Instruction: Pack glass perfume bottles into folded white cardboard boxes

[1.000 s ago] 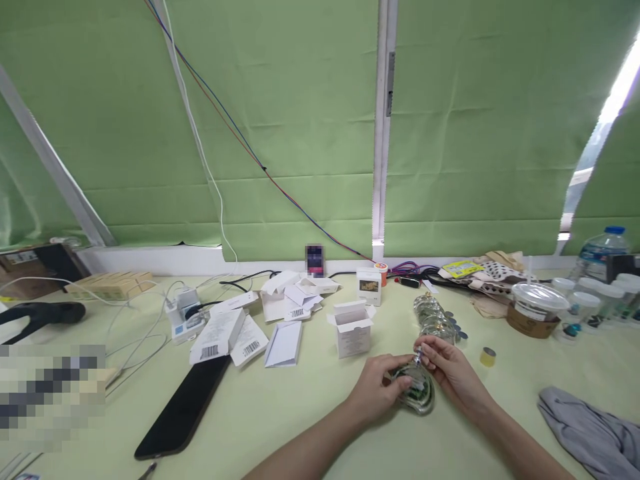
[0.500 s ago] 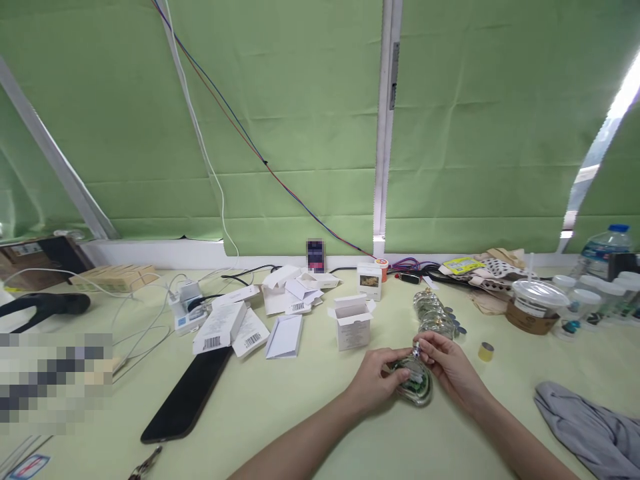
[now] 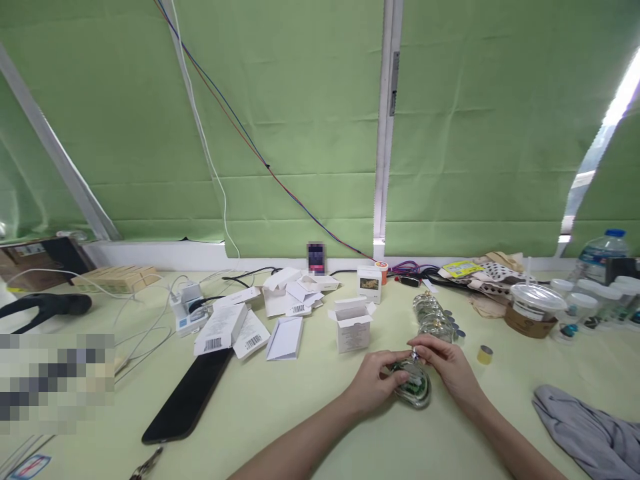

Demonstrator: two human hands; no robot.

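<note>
"Item one?"
"Clear rounded piece [image 3: 418,388], green inside, lower right of the frame; left hand [image 3: 371,383] clasped on its body, right hand [image 3: 450,370] pinching its silvery top."
"Adjacent?"
"Similar clear pieces [image 3: 433,317], one row (partly overlapping), just beyond the right hand. White box [image 3: 353,335], one, open, near centre. All on the table [image 3: 250,403]."

I log what looks like a small craft or packing workshop: pale-green table [image 3: 270,393]; open white carton [image 3: 353,337]; left of it, loose packaging [image 3: 223,327]; right of it, matching glass pieces [image 3: 433,321], lidded jars [image 3: 581,308].
</note>
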